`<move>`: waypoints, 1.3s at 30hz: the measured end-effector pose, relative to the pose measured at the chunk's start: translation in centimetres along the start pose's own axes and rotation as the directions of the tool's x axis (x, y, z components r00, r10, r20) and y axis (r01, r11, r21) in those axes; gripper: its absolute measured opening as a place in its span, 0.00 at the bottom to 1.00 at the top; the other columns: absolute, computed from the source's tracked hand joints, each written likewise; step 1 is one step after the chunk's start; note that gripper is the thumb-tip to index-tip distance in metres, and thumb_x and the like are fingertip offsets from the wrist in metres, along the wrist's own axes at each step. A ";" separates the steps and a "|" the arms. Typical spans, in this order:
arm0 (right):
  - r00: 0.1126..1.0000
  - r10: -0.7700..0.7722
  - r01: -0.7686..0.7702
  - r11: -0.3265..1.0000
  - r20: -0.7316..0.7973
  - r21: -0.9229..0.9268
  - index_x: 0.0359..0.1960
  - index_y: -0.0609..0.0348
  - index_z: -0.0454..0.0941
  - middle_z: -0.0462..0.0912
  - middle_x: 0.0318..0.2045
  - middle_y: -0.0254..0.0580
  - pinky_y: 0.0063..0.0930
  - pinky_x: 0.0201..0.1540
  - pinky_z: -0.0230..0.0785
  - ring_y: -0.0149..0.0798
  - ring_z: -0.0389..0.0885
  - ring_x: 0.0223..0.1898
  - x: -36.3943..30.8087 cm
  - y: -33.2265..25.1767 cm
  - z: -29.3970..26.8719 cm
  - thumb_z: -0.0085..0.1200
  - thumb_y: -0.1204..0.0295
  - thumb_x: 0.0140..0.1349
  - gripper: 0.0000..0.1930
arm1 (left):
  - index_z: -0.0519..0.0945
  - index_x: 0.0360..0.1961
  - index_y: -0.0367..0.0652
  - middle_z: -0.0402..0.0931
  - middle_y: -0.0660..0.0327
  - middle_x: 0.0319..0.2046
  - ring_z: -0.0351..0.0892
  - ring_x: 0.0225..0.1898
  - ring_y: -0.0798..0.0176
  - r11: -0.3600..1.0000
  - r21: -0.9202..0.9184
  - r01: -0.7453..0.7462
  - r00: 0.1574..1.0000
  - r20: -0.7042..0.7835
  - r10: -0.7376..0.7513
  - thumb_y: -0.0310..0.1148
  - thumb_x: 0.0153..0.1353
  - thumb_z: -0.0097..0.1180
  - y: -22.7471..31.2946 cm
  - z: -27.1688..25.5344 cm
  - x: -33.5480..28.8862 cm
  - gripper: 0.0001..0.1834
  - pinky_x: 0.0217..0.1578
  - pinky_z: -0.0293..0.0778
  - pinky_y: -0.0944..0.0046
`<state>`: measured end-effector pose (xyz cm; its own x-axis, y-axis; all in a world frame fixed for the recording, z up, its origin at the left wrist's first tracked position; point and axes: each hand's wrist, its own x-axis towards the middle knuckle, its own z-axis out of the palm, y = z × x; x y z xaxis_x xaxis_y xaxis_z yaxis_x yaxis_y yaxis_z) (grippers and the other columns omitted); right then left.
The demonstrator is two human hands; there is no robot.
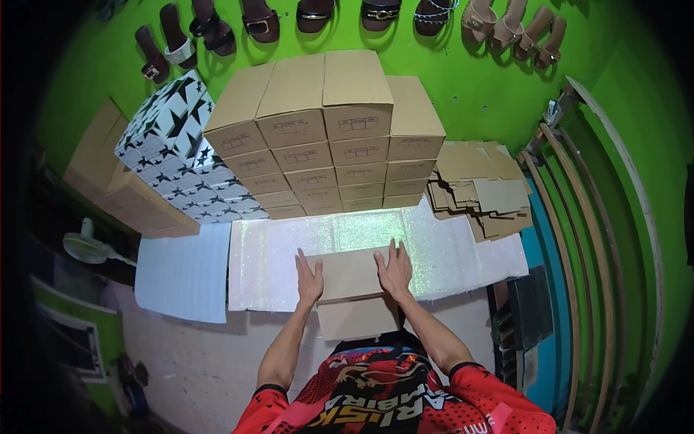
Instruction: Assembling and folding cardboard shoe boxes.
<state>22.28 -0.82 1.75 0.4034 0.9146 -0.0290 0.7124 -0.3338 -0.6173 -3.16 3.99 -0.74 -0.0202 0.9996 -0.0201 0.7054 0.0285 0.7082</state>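
Observation:
A plain brown cardboard box (348,275) sits at the front edge of the shiny white table cover (271,253), with a lower flap or panel (358,320) reaching toward my body. My left hand (309,278) lies along the box's left side, fingers stretched forward and thumb apart. On the right side, my right hand (394,271) rests in much the same way, its fingers straight and its thumb at the box's edge. Neither hand is wrapped round the cardboard. Whether the box is fully folded cannot be made out.
Stacked brown boxes (303,155) stand behind the work spot, beside star-patterned white boxes (170,123). Flat cardboard pieces (481,184) lie at the right. Sandals (314,16) hang on the green wall. A fan (90,242) is at far left; wooden rails (589,239) lean at right.

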 end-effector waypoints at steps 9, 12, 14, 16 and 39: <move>0.989 0.138 -0.138 0.990 0.044 0.011 0.56 0.61 0.86 0.86 0.53 0.65 0.64 0.59 0.71 0.69 0.84 0.56 2.7 -3.1 -6.4 0.45 0.33 0.71 0.40 | 0.82 0.61 0.45 0.86 0.40 0.50 0.82 0.59 0.34 0.946 0.050 0.321 0.940 0.109 -0.325 0.76 0.68 0.39 5.4 -6.6 2.6 0.46 0.61 0.73 0.41; 0.997 0.061 -0.060 0.998 -0.038 0.027 0.55 0.62 0.87 0.85 0.54 0.63 0.65 0.57 0.72 0.68 0.84 0.54 3.4 -4.7 -8.3 0.48 0.35 0.71 0.38 | 0.86 0.55 0.43 0.88 0.43 0.48 0.83 0.58 0.38 0.954 -0.102 0.281 0.958 0.083 -0.273 0.68 0.69 0.50 6.9 -8.6 4.0 0.38 0.60 0.75 0.46; 0.997 0.069 -0.067 0.996 -0.026 0.050 0.55 0.63 0.87 0.84 0.54 0.62 0.62 0.57 0.73 0.67 0.83 0.54 3.6 -5.9 -9.1 0.51 0.39 0.70 0.36 | 0.86 0.56 0.43 0.88 0.44 0.48 0.84 0.58 0.39 0.950 -0.203 0.239 0.971 0.054 -0.233 0.61 0.69 0.54 6.1 -8.6 4.6 0.33 0.61 0.75 0.48; 0.996 -0.024 0.031 0.996 -0.082 0.089 0.63 0.61 0.82 0.81 0.53 0.61 0.57 0.56 0.75 0.66 0.83 0.53 3.8 -5.8 -8.8 0.55 0.47 0.68 0.32 | 0.86 0.58 0.43 0.88 0.44 0.49 0.84 0.59 0.41 0.935 -0.300 0.191 0.981 0.022 -0.193 0.55 0.70 0.57 4.7 -8.2 5.4 0.28 0.62 0.75 0.50; 0.855 -0.424 0.514 0.769 0.299 -0.381 0.69 0.41 0.76 0.64 0.76 0.48 0.72 0.81 0.32 0.60 0.53 0.80 1.5 -1.3 -8.7 0.82 0.46 0.37 0.51 | 0.71 0.72 0.54 0.70 0.57 0.71 0.51 0.81 0.42 0.877 0.304 -0.373 0.860 0.467 0.204 0.47 0.42 0.75 4.2 -9.9 2.8 0.52 0.68 0.21 0.08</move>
<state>26.96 -0.99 9.34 -0.1282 0.9917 0.0018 0.9736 0.1262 -0.1902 -7.24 6.94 9.15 0.4573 0.8659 -0.2026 0.8412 -0.3474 0.4143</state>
